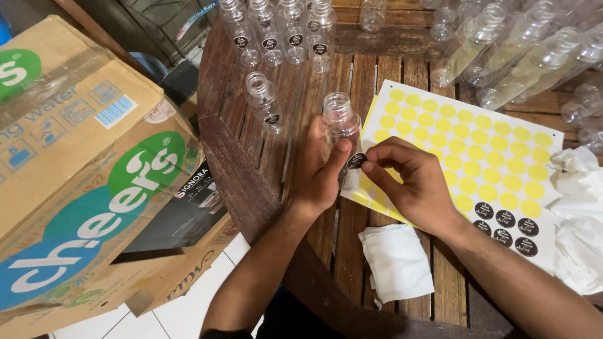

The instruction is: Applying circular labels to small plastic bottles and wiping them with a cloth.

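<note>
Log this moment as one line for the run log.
left hand: holds clear plastic bottle | right hand: presses round black sticker onto it | beneath: sticker sheet on wooden table

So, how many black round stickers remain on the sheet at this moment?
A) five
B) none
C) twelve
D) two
A: five black round stickers sit at the lower right corner of the sticker sheet, in rows of three and two; every other spot is a bare yellow circle, and a sixth sticker is at the fingertips of the right hand, against the clear bottle held by the left hand.
</note>
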